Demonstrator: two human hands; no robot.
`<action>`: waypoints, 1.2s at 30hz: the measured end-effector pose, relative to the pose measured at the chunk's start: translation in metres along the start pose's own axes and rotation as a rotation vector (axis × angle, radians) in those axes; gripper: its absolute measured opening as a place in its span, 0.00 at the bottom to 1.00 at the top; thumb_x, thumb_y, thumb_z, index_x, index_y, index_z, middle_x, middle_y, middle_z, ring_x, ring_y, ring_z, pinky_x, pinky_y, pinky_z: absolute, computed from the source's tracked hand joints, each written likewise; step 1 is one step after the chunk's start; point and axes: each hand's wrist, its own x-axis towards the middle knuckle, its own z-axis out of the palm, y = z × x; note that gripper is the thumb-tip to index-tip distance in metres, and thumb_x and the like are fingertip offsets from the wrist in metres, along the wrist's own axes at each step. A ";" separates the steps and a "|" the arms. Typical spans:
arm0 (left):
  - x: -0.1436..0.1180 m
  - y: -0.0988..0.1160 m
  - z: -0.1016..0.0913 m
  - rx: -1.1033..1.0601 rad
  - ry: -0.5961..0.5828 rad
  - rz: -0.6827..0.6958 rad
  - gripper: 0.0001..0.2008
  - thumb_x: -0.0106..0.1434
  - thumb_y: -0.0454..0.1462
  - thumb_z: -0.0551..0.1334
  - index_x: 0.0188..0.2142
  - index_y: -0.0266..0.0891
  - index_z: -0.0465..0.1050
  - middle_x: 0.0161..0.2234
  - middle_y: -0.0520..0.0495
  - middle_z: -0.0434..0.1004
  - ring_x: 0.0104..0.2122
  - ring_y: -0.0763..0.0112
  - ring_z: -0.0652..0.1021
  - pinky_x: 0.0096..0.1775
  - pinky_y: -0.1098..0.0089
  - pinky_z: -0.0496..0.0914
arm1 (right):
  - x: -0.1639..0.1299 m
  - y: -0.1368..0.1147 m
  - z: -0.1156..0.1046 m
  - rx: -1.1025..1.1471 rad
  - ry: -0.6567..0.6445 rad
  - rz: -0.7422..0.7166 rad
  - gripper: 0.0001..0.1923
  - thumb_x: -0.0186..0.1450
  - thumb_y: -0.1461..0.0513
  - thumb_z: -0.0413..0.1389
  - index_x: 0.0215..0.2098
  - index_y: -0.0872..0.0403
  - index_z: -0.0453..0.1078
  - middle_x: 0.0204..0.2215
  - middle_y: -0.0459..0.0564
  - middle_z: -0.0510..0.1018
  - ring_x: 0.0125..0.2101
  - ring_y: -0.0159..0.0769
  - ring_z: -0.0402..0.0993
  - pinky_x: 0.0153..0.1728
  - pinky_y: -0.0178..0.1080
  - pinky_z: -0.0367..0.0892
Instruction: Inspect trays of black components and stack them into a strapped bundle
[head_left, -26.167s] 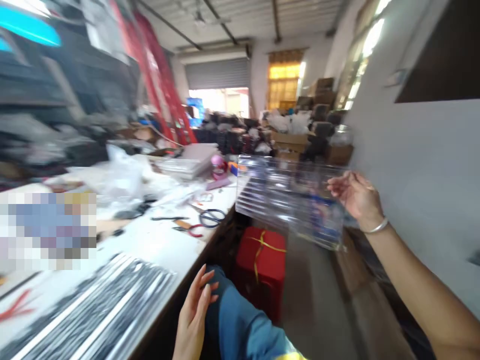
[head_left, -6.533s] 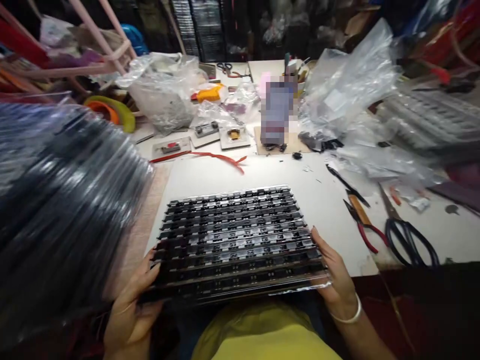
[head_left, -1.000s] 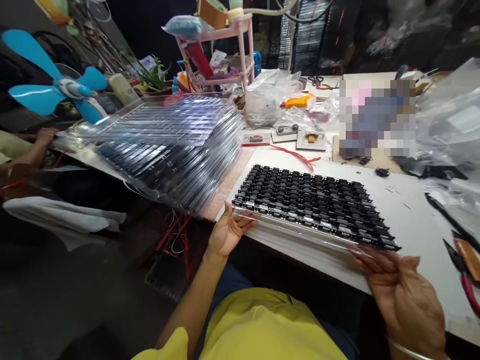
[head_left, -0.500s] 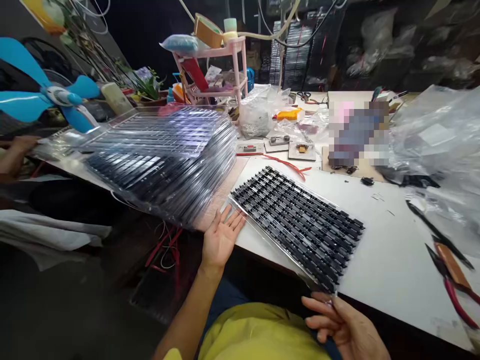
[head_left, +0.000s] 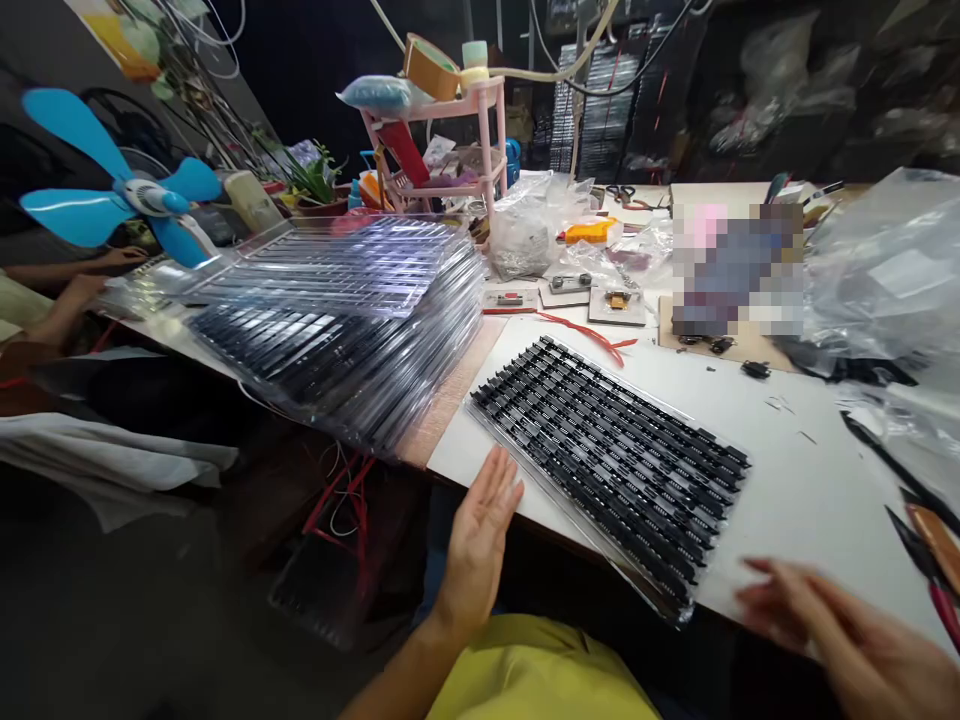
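Clock centred on the tray (head_left: 566, 508), which lies flat on the white table (head_left: 802, 500), long side running from 10 to 4, its nearest corner just past the table edge. Black strips (head_left: 615, 465) cover it in close rows. Left hand (head_left: 480, 525) at 8: palm flat, fingers straight and together, nothing in grip; fingertips right by the tray's near side, contact uncertain. Right hand (head_left: 847, 630) at 4: blurred, fingers loosely bent, apart from the tray, nothing seen in it. Progress, as judged: rows look filled and the tray is set down, free of any grip. What is left is harder to say; can't tell whether every slot is taken. Stack (head_left: 427, 350) of similar trays at 10, separate from this one. Red strip (head_left: 600, 342) at 12, small black piece (head_left: 755, 369) at 2, pliers (head_left: 919, 555) between 3 and 4.
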 end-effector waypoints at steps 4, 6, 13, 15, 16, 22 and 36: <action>-0.015 -0.018 0.003 0.081 -0.085 -0.026 0.25 0.63 0.37 0.60 0.59 0.49 0.61 0.64 0.49 0.55 0.62 0.64 0.59 0.61 0.65 0.56 | 0.069 -0.025 -0.018 -0.291 0.175 -0.374 0.25 0.59 0.42 0.46 0.47 0.45 0.70 0.47 0.55 0.76 0.46 0.54 0.72 0.47 0.52 0.67; -0.016 -0.020 0.004 0.109 -0.094 -0.019 0.27 0.64 0.38 0.60 0.61 0.49 0.58 0.65 0.48 0.53 0.62 0.64 0.59 0.61 0.64 0.56 | 0.097 -0.031 -0.018 -0.304 0.070 -0.470 0.26 0.59 0.43 0.46 0.47 0.48 0.70 0.48 0.56 0.75 0.48 0.53 0.71 0.49 0.52 0.65; 0.024 0.021 -0.007 0.594 -0.160 0.014 0.38 0.62 0.46 0.59 0.66 0.43 0.41 0.63 0.40 0.54 0.62 0.64 0.58 0.61 0.62 0.54 | 0.058 -0.035 -0.016 -0.217 -0.250 -0.376 0.22 0.65 0.48 0.46 0.48 0.51 0.69 0.30 0.49 0.79 0.31 0.40 0.76 0.34 0.40 0.70; 0.055 0.042 -0.004 0.914 -0.221 0.020 0.39 0.62 0.50 0.57 0.66 0.41 0.41 0.62 0.36 0.58 0.61 0.61 0.60 0.60 0.59 0.54 | 0.020 -0.047 -0.010 -0.169 -0.517 -0.345 0.20 0.68 0.51 0.45 0.52 0.50 0.66 0.29 0.47 0.78 0.29 0.36 0.74 0.31 0.36 0.70; 0.074 0.051 0.001 1.081 -0.273 0.031 0.38 0.62 0.51 0.55 0.66 0.40 0.42 0.60 0.35 0.61 0.61 0.60 0.61 0.60 0.58 0.54 | 0.003 -0.054 -0.003 -0.135 -0.612 -0.351 0.20 0.69 0.52 0.45 0.53 0.49 0.66 0.29 0.46 0.78 0.29 0.34 0.74 0.31 0.35 0.70; 0.160 0.056 0.078 1.672 -0.750 0.132 0.35 0.64 0.51 0.50 0.65 0.40 0.46 0.55 0.37 0.69 0.55 0.57 0.70 0.55 0.59 0.60 | -0.038 -0.084 0.075 0.079 -0.813 -0.541 0.25 0.66 0.57 0.51 0.61 0.50 0.59 0.53 0.50 0.70 0.44 0.34 0.72 0.49 0.37 0.66; 0.132 0.076 0.034 1.174 -0.347 0.463 0.26 0.63 0.46 0.56 0.58 0.40 0.63 0.56 0.43 0.68 0.56 0.62 0.68 0.58 0.62 0.56 | -0.019 -0.031 0.005 0.368 0.002 -0.338 0.12 0.68 0.57 0.49 0.45 0.48 0.72 0.39 0.50 0.78 0.35 0.36 0.75 0.38 0.38 0.72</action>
